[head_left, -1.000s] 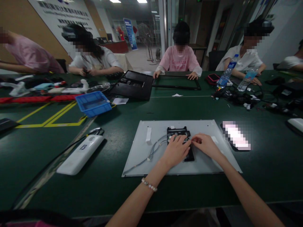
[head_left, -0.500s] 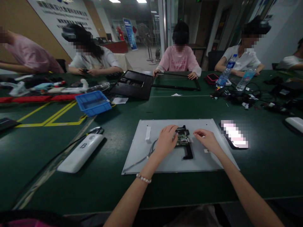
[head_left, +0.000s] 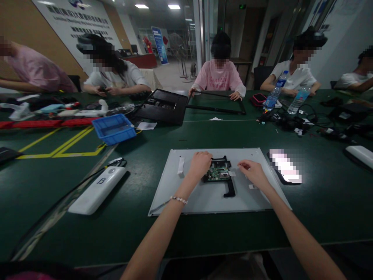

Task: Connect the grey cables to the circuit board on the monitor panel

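A grey metal panel [head_left: 204, 198] lies flat on the dark green table in front of me. On it sits a small green circuit board [head_left: 218, 173] in a black plastic frame [head_left: 229, 189]. My left hand [head_left: 199, 164] is closed on the board's left edge and tilts it up. My right hand [head_left: 253, 171] rests on the panel just right of the board, fingers pinched on a small white strip. A grey cable runs under my left forearm toward the panel's left corner. A white tape strip [head_left: 181, 165] is stuck left of my left hand.
A white oblong device [head_left: 97, 189] with a cable lies at left, a blue basket [head_left: 114, 128] behind it. A lit phone [head_left: 284, 166] lies right of the panel. Several people sit across the table with a black frame [head_left: 216, 103], a black back cover [head_left: 163, 106] and water bottles [head_left: 274, 95].
Both hands were together on the board a second ago. My left hand has shifted to its left edge and lifted it; my right hand has drawn away to the right.
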Motion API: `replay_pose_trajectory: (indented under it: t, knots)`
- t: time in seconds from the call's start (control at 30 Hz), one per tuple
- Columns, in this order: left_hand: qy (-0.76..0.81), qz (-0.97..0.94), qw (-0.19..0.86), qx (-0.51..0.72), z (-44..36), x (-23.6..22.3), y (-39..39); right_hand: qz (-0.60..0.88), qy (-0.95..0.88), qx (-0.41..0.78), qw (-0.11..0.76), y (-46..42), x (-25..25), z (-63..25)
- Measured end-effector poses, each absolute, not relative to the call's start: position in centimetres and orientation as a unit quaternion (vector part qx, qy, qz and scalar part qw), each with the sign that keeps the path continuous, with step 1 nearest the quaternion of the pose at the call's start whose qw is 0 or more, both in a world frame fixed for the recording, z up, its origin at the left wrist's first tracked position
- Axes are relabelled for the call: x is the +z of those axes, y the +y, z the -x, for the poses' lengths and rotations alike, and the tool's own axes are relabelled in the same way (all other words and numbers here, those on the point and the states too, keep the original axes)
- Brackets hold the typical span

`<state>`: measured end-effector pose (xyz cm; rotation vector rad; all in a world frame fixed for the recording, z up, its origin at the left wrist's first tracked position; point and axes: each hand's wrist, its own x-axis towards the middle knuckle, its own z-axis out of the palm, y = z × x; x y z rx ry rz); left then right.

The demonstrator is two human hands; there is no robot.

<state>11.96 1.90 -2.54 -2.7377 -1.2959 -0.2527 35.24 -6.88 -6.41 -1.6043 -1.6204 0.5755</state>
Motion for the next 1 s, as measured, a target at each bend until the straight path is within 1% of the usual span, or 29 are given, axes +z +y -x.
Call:
replay_pose_trajectory:
  t: [0.2,0.43,0.7,0.83,1.0]
  knots:
    - [-0.415,0.904,0.069,-0.075,-12.1,-2.8,2.0,0.601,-0.659,0.221,0.394,-7.0,-6.2,-34.8]
    - [-0.416,0.903,0.080,-0.077,-12.0,-3.1,1.9,0.584,-0.690,0.207,0.375,-7.0,-6.3,-34.6]
    - [-0.418,0.900,0.084,-0.087,-12.0,-3.0,2.0,0.578,-0.695,0.220,0.366,-7.2,-5.8,-34.5]
    - [-0.427,0.894,0.091,-0.102,-11.9,-2.3,2.1,0.566,-0.710,0.245,0.340,-7.4,-5.3,-34.5]
    - [-0.450,0.883,0.085,-0.105,-12.0,-1.9,2.8,0.569,-0.722,0.232,0.318,-7.6,-4.9,-33.9]
